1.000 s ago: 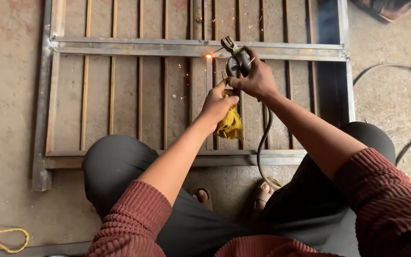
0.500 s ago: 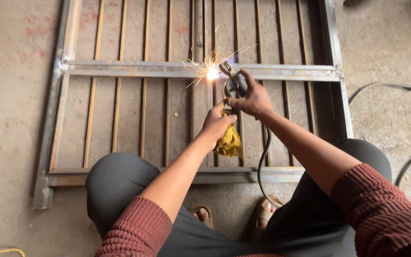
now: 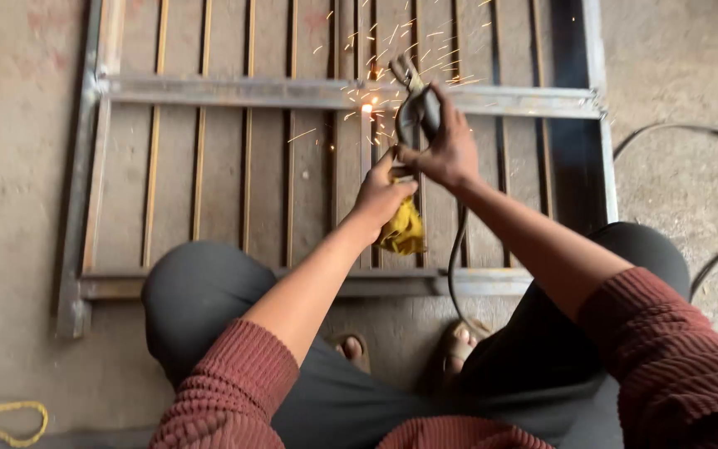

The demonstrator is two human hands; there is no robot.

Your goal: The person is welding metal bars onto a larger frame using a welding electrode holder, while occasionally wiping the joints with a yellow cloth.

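Right hand: fingers wrapped tight around the electrode holder, held over the metal grille.
Left hand: fingers closed on a yellow cloth, just below the right hand.
Arc point: sparks at the upper crossbar.
Cable: runs down between the knees.
Grille location: flat on the concrete floor.

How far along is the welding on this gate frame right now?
Done: the metal frame lies assembled on the floor, its thin vertical bars set across the upper crossbar. In hand: the right hand holds the electrode holder, the left hand steadies it with a yellow cloth, sparks flying at one joint. Which other joints remain is too small to tell.
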